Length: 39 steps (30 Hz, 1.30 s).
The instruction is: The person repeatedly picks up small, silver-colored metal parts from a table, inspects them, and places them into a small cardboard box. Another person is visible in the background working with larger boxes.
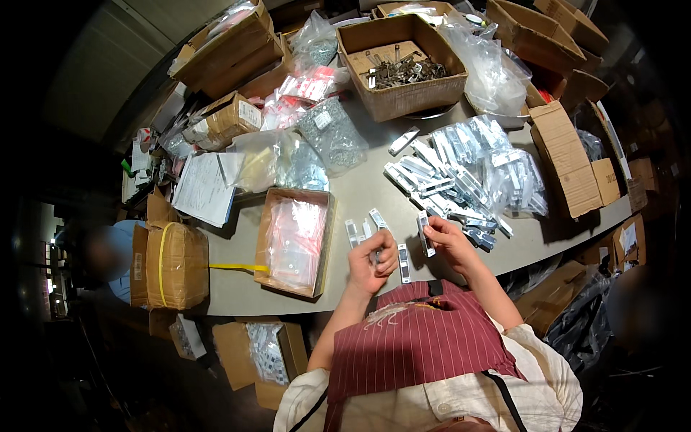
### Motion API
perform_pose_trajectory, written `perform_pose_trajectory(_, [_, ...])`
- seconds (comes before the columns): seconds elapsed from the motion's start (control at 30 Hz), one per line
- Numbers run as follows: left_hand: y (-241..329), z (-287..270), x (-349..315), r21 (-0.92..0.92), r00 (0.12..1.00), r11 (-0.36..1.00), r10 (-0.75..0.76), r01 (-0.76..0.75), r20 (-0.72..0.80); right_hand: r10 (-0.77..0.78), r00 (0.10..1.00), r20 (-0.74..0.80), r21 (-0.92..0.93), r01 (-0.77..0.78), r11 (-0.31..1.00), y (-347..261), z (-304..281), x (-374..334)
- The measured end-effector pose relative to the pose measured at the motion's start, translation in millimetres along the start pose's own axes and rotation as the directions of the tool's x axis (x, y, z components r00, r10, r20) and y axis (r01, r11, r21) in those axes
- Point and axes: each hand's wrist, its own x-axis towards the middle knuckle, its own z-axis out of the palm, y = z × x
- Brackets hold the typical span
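Note:
My right hand (452,243) pinches a narrow silver metal piece with dark slots (424,232) upright between thumb and fingers, just above the table's near edge. Beside it, my left hand (373,261) is curled closed. A glint shows between its fingers, but what they hold is too small to name. Similar slotted metal pieces lie around the left hand: one (404,263) to its right by my apron, and a few (352,232) just beyond it. A larger loose pile of the same pieces (437,183) spreads across the table beyond my right hand.
Left of my hands stands an open carton of clear plastic bags (295,243). Bagged metal pieces (515,180) adjoin the pile. Farther back are a box of dark metal parts (403,97), bags of small hardware (332,137) and papers (204,189). A yellow-strapped carton (180,265) sits at the left edge.

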Motion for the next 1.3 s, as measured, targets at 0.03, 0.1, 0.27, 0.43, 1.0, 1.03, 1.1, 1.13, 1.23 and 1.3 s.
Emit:
perform_pose_trajectory(0.03, [-9.2, -1.7, 4.6, 0.282, 0.994, 0.957, 0.092, -0.070, -0.064, -0.002, 1.000, -0.012, 0.005, 0.002, 1.000, -1.0, -0.2, -0.9])
perform_pose_trajectory(0.1, [-22.4, 3.5, 10.3, 0.609, 0.973, 0.793, 0.132, 0.010, -0.188, -0.025, 0.999, -0.036, 0.021, 0.026, 0.999, -9.0, 8.9, -4.2])
perform_pose_trajectory(0.27, [-43.6, -26.9, 27.8, 0.938, 0.993, 0.344, 0.087, 0.049, -0.084, -0.045, 0.997, -0.070, -0.110, 0.037, 0.993, -0.1, -1.9, 0.5])
perform_pose_trajectory(0.43, [-49.7, -28.0, 32.4, 0.997, 0.984, 0.059, 0.175, -0.050, 0.039, -0.145, 0.989, -0.026, -0.207, 0.137, 0.969, 25.2, -6.2, 9.4])
perform_pose_trajectory(1.0, [-27.0, -44.2, 1.3, 0.630, 0.985, 0.767, 0.012, -0.118, 0.171, -0.071, 0.981, 0.179, -0.290, 0.121, 0.949, 27.2, 3.8, 26.7])
perform_pose_trajectory(1.03, [-23.9, -33.2, -0.9, 0.557, 0.988, 0.825, 0.001, -0.090, 0.157, -0.186, 0.965, 0.185, -0.410, 0.248, 0.878, 30.3, -2.2, 33.2])
perform_pose_trajectory(1.1, [-19.1, -24.5, -7.5, 0.437, 0.991, 0.896, 0.022, -0.077, 0.129, -0.479, 0.858, 0.188, -0.741, 0.444, 0.504, -2.0, 8.8, 36.3])
perform_pose_trajectory(1.13, [-18.9, -24.2, -7.9, 0.399, 0.992, 0.913, 0.031, -0.078, 0.124, -0.565, 0.809, 0.163, -0.815, 0.433, 0.385, -11.4, 6.7, 41.6])
perform_pose_trajectory(1.23, [-23.6, -34.6, -2.4, 0.445, 0.994, 0.889, 0.098, -0.108, 0.044, -0.734, 0.616, 0.286, -0.958, 0.192, -0.212, -40.2, -1.4, 57.1])
perform_pose_trajectory(1.3, [-21.8, -24.9, -2.3, 0.366, 0.997, 0.929, 0.073, -0.053, -0.041, -0.720, 0.615, 0.321, -0.946, 0.180, -0.269, -45.8, -16.9, 64.5])
